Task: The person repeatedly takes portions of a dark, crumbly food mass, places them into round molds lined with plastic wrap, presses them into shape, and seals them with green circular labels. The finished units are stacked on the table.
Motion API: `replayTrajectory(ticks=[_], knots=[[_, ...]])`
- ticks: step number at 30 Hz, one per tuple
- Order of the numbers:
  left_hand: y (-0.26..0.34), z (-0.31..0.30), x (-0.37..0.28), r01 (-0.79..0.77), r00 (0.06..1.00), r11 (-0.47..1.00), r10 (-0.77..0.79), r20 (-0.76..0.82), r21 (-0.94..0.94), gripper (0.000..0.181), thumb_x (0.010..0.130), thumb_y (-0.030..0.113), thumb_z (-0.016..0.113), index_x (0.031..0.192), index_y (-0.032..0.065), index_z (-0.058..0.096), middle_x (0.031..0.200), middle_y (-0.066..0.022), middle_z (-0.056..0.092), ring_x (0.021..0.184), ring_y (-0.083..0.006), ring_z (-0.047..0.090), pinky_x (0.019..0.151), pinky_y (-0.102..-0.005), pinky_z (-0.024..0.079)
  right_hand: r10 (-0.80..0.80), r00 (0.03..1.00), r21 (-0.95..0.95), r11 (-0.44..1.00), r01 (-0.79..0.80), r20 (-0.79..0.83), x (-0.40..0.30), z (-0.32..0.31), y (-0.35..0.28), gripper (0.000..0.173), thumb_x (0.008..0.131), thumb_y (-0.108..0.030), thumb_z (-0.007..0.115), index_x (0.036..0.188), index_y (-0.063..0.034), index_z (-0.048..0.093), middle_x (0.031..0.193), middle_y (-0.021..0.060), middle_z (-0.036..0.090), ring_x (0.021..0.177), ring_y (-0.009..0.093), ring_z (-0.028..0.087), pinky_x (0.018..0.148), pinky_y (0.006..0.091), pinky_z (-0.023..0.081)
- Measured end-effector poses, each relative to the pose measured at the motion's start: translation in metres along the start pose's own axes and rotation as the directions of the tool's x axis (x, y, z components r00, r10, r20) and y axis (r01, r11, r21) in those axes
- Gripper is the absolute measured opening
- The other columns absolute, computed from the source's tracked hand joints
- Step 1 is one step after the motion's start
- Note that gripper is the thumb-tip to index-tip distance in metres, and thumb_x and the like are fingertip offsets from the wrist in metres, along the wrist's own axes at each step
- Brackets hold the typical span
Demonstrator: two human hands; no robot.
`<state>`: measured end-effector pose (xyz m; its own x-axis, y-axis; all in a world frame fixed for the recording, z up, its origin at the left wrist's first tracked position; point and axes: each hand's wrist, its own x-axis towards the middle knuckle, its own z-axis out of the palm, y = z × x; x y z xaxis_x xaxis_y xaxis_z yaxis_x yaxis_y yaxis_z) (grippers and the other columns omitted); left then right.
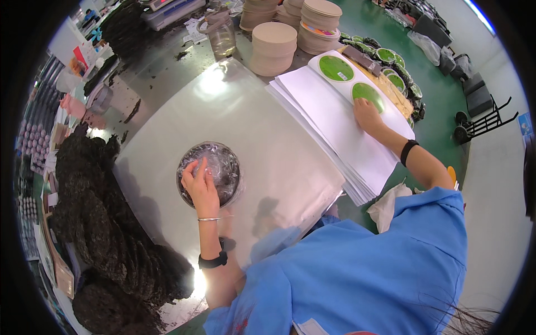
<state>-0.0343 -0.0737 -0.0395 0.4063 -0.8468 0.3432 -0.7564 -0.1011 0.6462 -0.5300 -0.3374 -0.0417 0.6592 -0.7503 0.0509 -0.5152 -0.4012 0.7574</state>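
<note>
My left hand lies over a round container on the shiny sheet-covered worktop. Its fingers are bent and somewhat apart, touching crumpled clear plastic film inside the rim; dark material shows under the film. At the right, my right hand has its fingertips on a round green label on a white label sheet. Whether the fingers pinch the label's edge is hidden. A second green label sits above it on the sheet, which tops a thick stack.
Piled dark fibrous discs, seemingly dried seaweed, line the left side. Stacks of round cardboard discs and a clear plastic jug stand at the back. Green-labelled packs lie beyond the label sheets; a hand truck is by the wall.
</note>
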Motion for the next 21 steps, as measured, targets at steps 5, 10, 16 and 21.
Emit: replayTrajectory(ticks=[5, 10, 16, 21], knots=[[-0.003, -0.001, -0.001, -0.006, 1.0, 1.0, 0.006, 0.01, 0.024, 0.037, 0.097, 0.001, 0.06, 0.132, 0.0074, 0.067, 0.134, -0.0153, 0.052, 0.127, -0.0346, 0.043, 0.109, -0.0447, 0.038, -0.015, 0.999, 0.278, 0.961, 0.005, 0.036, 0.003, 0.015, 0.019, 0.017, 0.083, -0.015, 0.063, 0.095, -0.0046, 0.067, 0.097, 0.0083, 0.063, 0.096, 0.025, 0.061, 0.074, 0.0348, 0.052], [0.006, 0.009, 0.006, -0.018, 1.0, 0.999, 0.018, 0.008, -0.037, 0.037, 0.096, 0.001, 0.06, 0.132, 0.0068, 0.066, 0.134, -0.0157, 0.052, 0.127, -0.0355, 0.044, 0.109, -0.0454, 0.037, 0.594, 0.797, 0.552, 0.63, -0.546, 0.111, -0.037, 0.085, 0.184, 0.022, 0.1, -0.023, 0.051, 0.099, -0.0057, 0.065, 0.1, 0.0187, 0.068, 0.102, 0.037, 0.065, 0.084, 0.0464, 0.052], [-0.001, 0.001, -0.002, 0.021, 0.993, 1.0, -0.024, -0.119, -0.022, 0.039, 0.092, 0.008, 0.065, 0.129, 0.0024, 0.054, 0.126, -0.0187, 0.055, 0.124, -0.0381, 0.047, 0.108, -0.0475, 0.037, 0.967, 0.251, 0.92, 0.127, -0.37, -0.033, 0.005, -0.073, 0.149, 0.031, 0.105, -0.019, 0.048, 0.129, -0.0026, 0.059, 0.117, 0.0208, 0.069, 0.105, 0.037, 0.068, 0.09, 0.0438, 0.052], [0.0, -0.002, -0.003, 0.061, 0.98, 0.972, -0.101, -0.171, -0.225, 0.02, 0.091, 0.008, 0.069, 0.106, 0.0028, 0.057, 0.123, -0.0175, 0.057, 0.117, -0.0324, 0.054, 0.103, -0.0412, 0.043, 0.536, 0.685, 0.864, 0.393, 0.316, -0.494, 0.071, -0.247, -0.069, 0.039, 0.101, -0.003, 0.044, 0.133, -0.0066, 0.065, 0.146, 0.0152, 0.058, 0.137, 0.033, 0.053, 0.118, 0.0417, 0.036]])
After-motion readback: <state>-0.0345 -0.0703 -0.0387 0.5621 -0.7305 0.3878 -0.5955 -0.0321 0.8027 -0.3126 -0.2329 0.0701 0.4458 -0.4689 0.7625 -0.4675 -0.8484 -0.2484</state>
